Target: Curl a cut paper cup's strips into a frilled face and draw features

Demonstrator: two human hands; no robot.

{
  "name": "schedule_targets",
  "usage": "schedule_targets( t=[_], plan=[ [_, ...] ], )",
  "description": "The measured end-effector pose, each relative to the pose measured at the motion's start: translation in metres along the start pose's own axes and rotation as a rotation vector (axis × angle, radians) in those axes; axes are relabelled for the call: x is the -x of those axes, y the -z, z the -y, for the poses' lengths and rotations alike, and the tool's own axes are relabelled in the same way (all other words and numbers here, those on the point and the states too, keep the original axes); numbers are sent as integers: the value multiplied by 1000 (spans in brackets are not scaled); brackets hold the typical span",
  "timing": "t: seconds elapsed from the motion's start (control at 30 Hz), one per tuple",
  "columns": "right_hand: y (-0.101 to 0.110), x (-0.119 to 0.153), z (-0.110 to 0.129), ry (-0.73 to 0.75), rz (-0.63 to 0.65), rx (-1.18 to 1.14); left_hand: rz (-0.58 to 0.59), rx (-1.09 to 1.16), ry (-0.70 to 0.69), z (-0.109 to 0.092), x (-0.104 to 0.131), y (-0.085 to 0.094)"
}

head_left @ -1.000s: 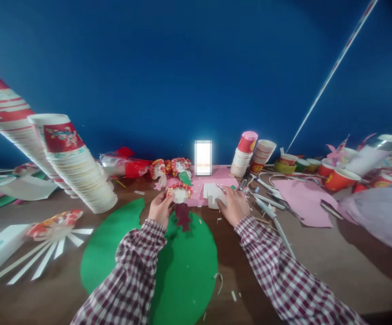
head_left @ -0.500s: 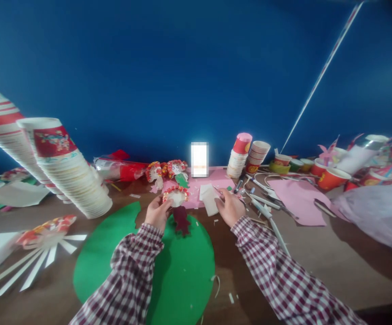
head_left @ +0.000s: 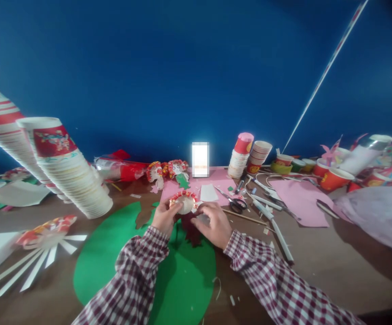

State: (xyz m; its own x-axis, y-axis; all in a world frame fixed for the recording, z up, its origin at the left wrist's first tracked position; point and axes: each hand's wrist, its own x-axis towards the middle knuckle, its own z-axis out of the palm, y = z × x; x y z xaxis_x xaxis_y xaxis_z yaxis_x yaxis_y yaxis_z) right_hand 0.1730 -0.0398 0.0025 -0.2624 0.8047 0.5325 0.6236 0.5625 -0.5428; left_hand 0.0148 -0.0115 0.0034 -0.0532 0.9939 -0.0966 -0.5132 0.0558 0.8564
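Observation:
My left hand (head_left: 164,219) is closed on the near left side of a paper-cup craft (head_left: 185,206), which has a pale round base and a curled red-and-yellow rim. A dark red cut-paper piece (head_left: 193,231) shows below the craft; whether it is attached, I cannot tell. At the craft's right edge, the thumb and forefinger of my right hand (head_left: 214,223) are closed on the rim, their tips partly hidden. Just beyond, a white paper piece (head_left: 209,193) lies on pink paper (head_left: 172,189). Under both hands is a large green paper sheet (head_left: 114,257).
Black-handled scissors (head_left: 238,206) and a wooden stick (head_left: 246,216) lie to the right, near a white glue gun (head_left: 277,232). Tall paper-cup stacks (head_left: 70,167) lean at left. Finished-looking cup crafts (head_left: 177,169) stand at the back. A plastic bag (head_left: 379,212) sits far right.
My right hand has left the white paper, which now lies on the pink sheet, and has moved nearer to the craft's right edge. My left hand and the craft have shifted slightly right and nearer.

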Motion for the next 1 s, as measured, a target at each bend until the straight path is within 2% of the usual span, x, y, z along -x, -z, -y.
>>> schedule_targets(
  t=[0.13, 0.3, 0.47, 1.0],
  plan=[
    [-4, 1, -1, -8, 18, -56, 83, 27, 104, -1, 2, 0],
    [-2, -1, -5, -27, 0, -110, 95, 85, 294, -1, 1, 5],
    [-2, -1, -4, -31, -3, -167, 220, 151, 288, 0, 3, 7],
    [1, -1, 3, -75, 40, -147, 20, 110, 191, 0, 5, -4]
  ],
)
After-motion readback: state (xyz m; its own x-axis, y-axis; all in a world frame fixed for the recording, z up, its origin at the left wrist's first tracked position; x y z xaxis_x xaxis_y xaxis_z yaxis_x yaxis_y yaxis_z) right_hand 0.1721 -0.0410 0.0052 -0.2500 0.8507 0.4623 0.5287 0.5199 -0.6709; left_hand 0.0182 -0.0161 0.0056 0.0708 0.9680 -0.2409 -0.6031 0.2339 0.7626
